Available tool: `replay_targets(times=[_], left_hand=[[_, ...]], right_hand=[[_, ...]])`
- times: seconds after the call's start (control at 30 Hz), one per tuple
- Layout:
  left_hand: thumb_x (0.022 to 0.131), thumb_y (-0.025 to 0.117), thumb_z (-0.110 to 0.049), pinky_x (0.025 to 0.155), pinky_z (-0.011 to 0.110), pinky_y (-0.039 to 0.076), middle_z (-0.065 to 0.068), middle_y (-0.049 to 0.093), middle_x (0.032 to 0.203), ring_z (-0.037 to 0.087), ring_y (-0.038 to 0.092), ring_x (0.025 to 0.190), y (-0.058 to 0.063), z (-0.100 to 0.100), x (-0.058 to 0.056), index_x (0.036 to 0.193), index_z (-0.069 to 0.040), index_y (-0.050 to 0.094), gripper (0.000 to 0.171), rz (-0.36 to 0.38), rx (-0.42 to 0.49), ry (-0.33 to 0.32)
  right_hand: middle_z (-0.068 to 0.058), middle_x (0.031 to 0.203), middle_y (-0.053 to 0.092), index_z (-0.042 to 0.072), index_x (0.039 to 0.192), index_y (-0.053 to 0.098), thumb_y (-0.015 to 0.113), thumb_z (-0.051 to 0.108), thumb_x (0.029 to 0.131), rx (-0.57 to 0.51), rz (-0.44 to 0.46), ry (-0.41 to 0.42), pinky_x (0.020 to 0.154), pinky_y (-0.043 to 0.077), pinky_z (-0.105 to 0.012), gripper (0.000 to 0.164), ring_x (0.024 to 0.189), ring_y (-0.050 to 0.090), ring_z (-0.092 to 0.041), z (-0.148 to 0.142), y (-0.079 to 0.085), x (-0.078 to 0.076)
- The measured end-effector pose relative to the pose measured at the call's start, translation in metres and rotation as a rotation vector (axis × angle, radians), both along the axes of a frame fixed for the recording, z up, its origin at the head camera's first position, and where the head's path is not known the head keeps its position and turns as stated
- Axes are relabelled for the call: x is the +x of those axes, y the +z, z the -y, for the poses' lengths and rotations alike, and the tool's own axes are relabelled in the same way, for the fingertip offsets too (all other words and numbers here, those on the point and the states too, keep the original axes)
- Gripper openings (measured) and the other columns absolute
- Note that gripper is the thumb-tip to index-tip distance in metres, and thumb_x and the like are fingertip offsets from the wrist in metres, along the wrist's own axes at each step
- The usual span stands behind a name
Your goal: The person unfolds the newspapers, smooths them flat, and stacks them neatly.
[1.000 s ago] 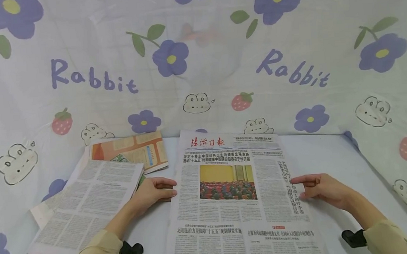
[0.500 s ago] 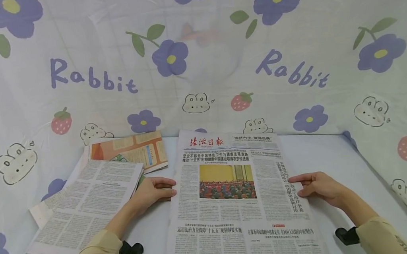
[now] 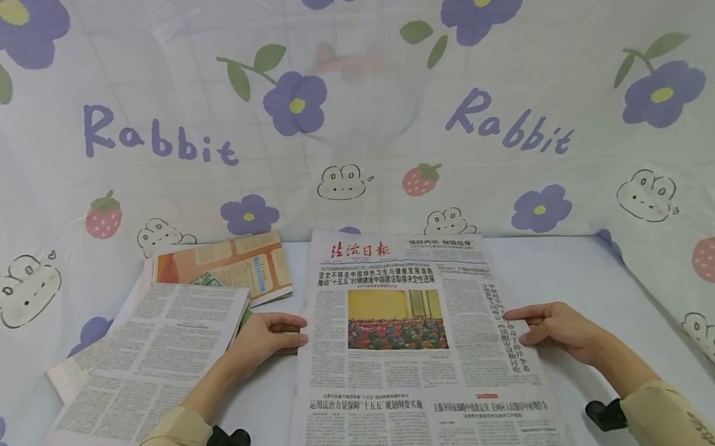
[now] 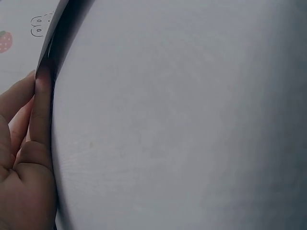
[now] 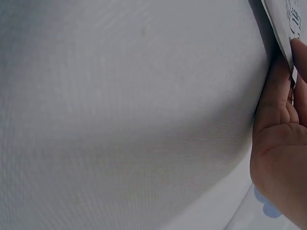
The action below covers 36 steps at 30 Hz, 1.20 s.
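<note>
A newspaper [image 3: 383,382] with a red masthead and a colour photo lies front side up in the middle of the head view, running past the bottom edge. My left hand [image 3: 266,339] pinches its left edge, level with the photo. Across from it, my right hand [image 3: 558,330] grips the right edge, thumb and forefinger on the paper. In the right wrist view, the paper's edge passes between the fingers [image 5: 277,91]. The left wrist view has the paper's rim running into the fingertips [image 4: 42,81].
Left of the newspaper lies a loose stack of other newspapers [image 3: 148,365]. Behind that is an orange printed sheet [image 3: 190,264]. The white table [image 3: 595,281] meets a patterned curtain [image 3: 351,139] at the back. Black wrist mounts [image 3: 228,443] sit by both sleeves.
My right forearm and sleeve have shifted slightly left. Both hands stay at the newspaper's edges, and the whole head view has drifted a little.
</note>
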State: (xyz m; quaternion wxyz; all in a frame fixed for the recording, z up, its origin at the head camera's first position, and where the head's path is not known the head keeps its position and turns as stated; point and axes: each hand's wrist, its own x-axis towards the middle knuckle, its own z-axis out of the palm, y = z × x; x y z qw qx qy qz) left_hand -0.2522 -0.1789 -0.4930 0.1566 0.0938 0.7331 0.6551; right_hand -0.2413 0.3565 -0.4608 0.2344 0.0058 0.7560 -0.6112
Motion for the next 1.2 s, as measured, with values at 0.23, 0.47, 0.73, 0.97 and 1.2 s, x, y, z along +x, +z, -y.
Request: replay_targets(times=[0.23,0.47,0.73,0.97,1.2], left_hand=[[0.084,0.079,-0.010,0.080,0.035,0.056,0.018,0.068,0.110,0.025,0.068,0.095,-0.0021,0.0007,-0.0018,0.118,0.006,0.066,0.039,0.006,0.013,-0.004],[0.085,0.078,-0.008,0.080,0.035,0.056,0.019,0.068,0.110,0.025,0.068,0.095,-0.0037,-0.0004,-0.0026,0.119,0.007,0.065,0.039,0.010,0.016,-0.013],[0.085,0.078,-0.008,0.080,0.035,0.056,0.020,0.067,0.110,0.026,0.067,0.096,-0.0008,0.0002,-0.0004,0.119,0.008,0.064,0.040,0.003,0.022,-0.016],[0.086,0.078,-0.009,0.081,0.034,0.055,0.020,0.067,0.112,0.026,0.067,0.096,-0.0015,0.0006,0.0010,0.120,0.008,0.064,0.041,-0.001,0.013,-0.017],[0.086,0.078,-0.011,0.081,0.033,0.055,0.020,0.067,0.113,0.025,0.067,0.098,-0.0005,0.0006,-0.0007,0.121,0.007,0.064,0.042,-0.010,0.000,-0.020]], right_hand=[[-0.017,0.119,0.066,-0.009,0.134,0.054,0.073,-0.006,0.080,-0.004,0.000,-0.007,0.082,0.053,-0.036,0.057,0.101,0.066,-0.029,-0.0004,-0.0027,-0.0009],[-0.017,0.122,0.065,-0.008,0.133,0.056,0.073,-0.006,0.080,0.012,0.011,-0.023,0.083,0.052,-0.035,0.056,0.102,0.065,-0.029,0.0009,-0.0009,0.0003],[-0.016,0.120,0.066,-0.008,0.131,0.058,0.074,-0.007,0.078,0.011,0.009,-0.054,0.081,0.052,-0.035,0.055,0.100,0.066,-0.029,0.0022,-0.0030,0.0005],[-0.017,0.121,0.065,-0.008,0.132,0.057,0.074,-0.007,0.078,0.009,0.009,-0.047,0.081,0.052,-0.035,0.056,0.100,0.065,-0.028,0.0032,-0.0013,0.0005],[-0.015,0.120,0.066,-0.007,0.130,0.060,0.075,-0.006,0.079,0.027,-0.004,-0.066,0.081,0.052,-0.033,0.053,0.098,0.066,-0.026,0.0059,0.0020,0.0020]])
